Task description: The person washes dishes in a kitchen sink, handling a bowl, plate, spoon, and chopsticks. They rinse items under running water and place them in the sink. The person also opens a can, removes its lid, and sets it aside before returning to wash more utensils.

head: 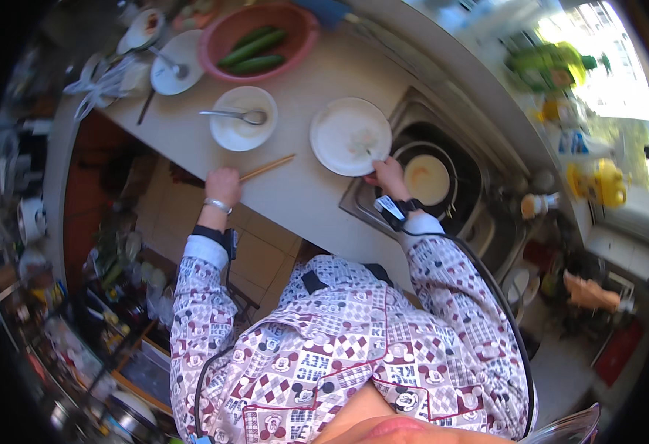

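Observation:
My left hand (224,186) is closed around a pair of wooden chopsticks (269,166) at the counter's front edge; their free ends point right. With my right hand (389,176) I grip the near right rim of a white plate (346,133), which carries faint food stains. The plate is beside the sink's left edge. Between and beyond my hands stands a white bowl (235,141) with a metal spoon (253,116) resting in it. Inside the sink, a pale bowl (427,178) sits within a larger round dark vessel (453,161).
A pink basin (206,50) with several cucumbers (255,47) stands at the back left. Beside it are a white dish (166,80) with a spoon and a tied plastic bag (99,89). The metal sink (399,108) lies right; bottles, including a green one (546,66), line the windowsill.

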{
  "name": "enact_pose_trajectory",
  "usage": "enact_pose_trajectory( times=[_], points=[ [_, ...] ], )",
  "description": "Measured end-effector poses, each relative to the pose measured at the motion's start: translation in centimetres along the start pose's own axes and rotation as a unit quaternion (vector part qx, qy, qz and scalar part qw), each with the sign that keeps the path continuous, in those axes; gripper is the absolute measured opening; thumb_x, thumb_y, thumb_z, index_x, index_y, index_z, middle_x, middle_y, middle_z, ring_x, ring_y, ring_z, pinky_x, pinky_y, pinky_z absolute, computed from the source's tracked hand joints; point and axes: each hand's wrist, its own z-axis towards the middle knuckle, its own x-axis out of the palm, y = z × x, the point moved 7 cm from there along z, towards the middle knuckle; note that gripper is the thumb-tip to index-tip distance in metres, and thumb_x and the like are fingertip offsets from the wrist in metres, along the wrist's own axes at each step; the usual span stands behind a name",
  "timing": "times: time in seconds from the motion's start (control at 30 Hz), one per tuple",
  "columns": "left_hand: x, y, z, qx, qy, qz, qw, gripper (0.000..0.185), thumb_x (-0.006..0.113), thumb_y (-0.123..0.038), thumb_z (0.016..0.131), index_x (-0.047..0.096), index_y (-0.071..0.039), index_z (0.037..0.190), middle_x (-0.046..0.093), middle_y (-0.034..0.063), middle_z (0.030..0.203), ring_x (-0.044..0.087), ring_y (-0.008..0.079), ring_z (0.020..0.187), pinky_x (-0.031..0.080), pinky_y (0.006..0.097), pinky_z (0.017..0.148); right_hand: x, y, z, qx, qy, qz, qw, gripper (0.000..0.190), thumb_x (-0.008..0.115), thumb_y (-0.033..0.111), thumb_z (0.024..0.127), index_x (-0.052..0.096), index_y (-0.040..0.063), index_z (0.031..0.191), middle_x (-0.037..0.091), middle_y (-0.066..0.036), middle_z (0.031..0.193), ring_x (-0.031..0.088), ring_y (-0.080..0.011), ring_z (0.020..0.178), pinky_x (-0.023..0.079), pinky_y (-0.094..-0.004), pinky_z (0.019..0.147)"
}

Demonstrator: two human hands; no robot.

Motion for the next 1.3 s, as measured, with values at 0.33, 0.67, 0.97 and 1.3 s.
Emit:
enact_pose_trajectory(
  times=[0.33,0.67,0.97,1.3],
  points=[
    [1.0,3.3,-6.8,-0.132,0.010,-0.184,0.974,0.017,0.054,-0.019,0.091,0.059,-0.008,0.101,0.068,0.0187,0.087,0.064,0.0427,0.076,0.051,0.0516,0.065,7.6,2.8,-3.2,-0.006,0.021,0.010,1.000,0.027,0.051,0.012,0.094,0.053,-0.005,0.114,0.066,-0.015,0.103,0.070,-0.0212,0.078,0.057,-0.0304,0.066],
    [-0.3,-3.5,-8.4,-0.215,-0.085,-0.440,0.867,0.024,0.061,-0.028,0.096,0.065,-0.005,0.100,0.064,0.0128,0.069,0.061,0.0222,0.060,0.048,0.0350,0.058,-4.4,-2.1,-5.6,-0.075,-0.023,0.154,0.985,0.025,0.053,0.015,0.097,0.055,-0.001,0.116,0.067,-0.010,0.097,0.068,-0.0172,0.080,0.058,-0.0292,0.070],
    [2.3,-0.7,-7.4,-0.288,-0.176,-0.522,0.784,0.022,0.062,-0.023,0.095,0.067,-0.001,0.096,0.063,0.0026,0.074,0.056,0.0103,0.068,0.046,0.0288,0.062,-14.7,-9.9,-4.7,-0.028,-0.228,0.061,0.971,0.021,0.050,0.011,0.093,0.056,-0.006,0.104,0.069,-0.015,0.086,0.069,-0.0212,0.064,0.054,-0.0287,0.053],
    [4.1,6.1,-6.1,-0.470,-0.200,-0.657,0.555,0.028,0.059,-0.037,0.096,0.059,-0.010,0.090,0.056,0.0031,0.058,0.038,0.0094,0.036,0.026,0.0266,0.034,-15.1,-12.1,-5.9,0.046,-0.190,0.044,0.980,0.025,0.053,0.016,0.094,0.052,-0.005,0.109,0.067,-0.014,0.091,0.070,-0.0227,0.074,0.057,-0.0317,0.057]
  ],
)
